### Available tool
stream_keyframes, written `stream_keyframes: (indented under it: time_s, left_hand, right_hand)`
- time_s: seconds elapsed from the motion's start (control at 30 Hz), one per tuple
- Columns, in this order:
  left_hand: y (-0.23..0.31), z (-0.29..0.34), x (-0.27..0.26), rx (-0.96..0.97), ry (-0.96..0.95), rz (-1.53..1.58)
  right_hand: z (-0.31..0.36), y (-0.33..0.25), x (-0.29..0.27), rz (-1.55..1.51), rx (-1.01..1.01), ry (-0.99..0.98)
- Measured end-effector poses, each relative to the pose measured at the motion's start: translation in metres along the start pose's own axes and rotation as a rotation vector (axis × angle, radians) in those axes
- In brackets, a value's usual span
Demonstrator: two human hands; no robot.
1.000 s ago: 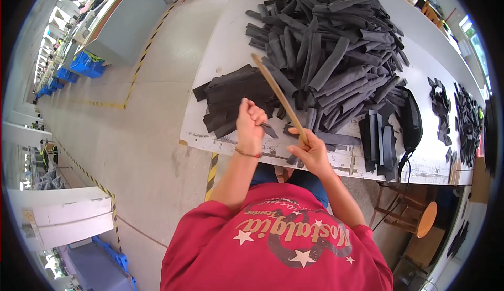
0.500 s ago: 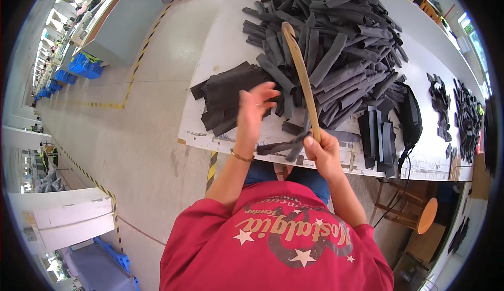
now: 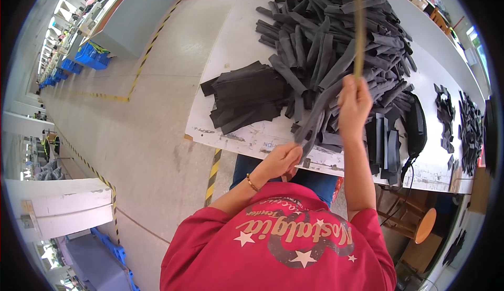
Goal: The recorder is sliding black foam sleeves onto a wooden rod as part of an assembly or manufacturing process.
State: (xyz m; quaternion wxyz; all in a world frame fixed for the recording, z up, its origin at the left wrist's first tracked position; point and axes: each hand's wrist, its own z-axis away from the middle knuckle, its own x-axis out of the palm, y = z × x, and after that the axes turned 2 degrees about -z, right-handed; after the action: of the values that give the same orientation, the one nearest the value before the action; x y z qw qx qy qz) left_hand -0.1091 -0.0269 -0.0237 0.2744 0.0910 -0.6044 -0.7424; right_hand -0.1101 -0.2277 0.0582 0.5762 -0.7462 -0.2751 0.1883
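My right hand (image 3: 355,107) is closed around the lower end of a long, flat wooden stick (image 3: 359,34), which points away over the table and is blurred by motion. Close to my body, my left hand (image 3: 282,160) pinches the near end of a dark grey fabric tube (image 3: 315,120). That tube slants up toward my right hand; whether the right fingers also touch it I cannot tell. Behind both hands rises a big heap of similar grey fabric tubes (image 3: 310,39). A stack of flat black fabric pieces (image 3: 247,97) lies left of the heap.
The white table (image 3: 202,125) has a worn front edge. To the right are narrow dark strips (image 3: 384,144), a black bag-like item (image 3: 415,123) with a cord, and more dark pieces (image 3: 469,128). A wooden stool (image 3: 424,225) stands below. Yellow-black tape (image 3: 212,178) marks the floor.
My right hand has moved forward and right with the stick, now nearly upright in view. My left hand, open before, has come down near the table edge and closed on the fabric tube.
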Motion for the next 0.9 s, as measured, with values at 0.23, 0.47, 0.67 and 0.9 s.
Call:
stream_keyframes:
  time_s: [0.23,0.47,0.67,0.9]
  left_hand:
    - [-0.027,-0.023,-0.039,0.547,0.621,-0.882]
    - [-0.025,-0.049,-0.096,0.519,0.699,-1.133]
    - [-0.007,-0.040,-0.112,0.354,0.611,-0.760]
    - [0.033,-0.019,-0.113,0.214,0.445,-0.582]
  right_hand:
    - [-0.091,0.016,-0.054,0.450,-0.195,0.212]
    - [-0.018,0.037,-0.094,0.280,0.002,0.164]
    - [0.029,0.020,-0.141,0.556,0.005,-0.215]
    - [0.037,0.006,-0.145,0.761,-0.195,-0.722]
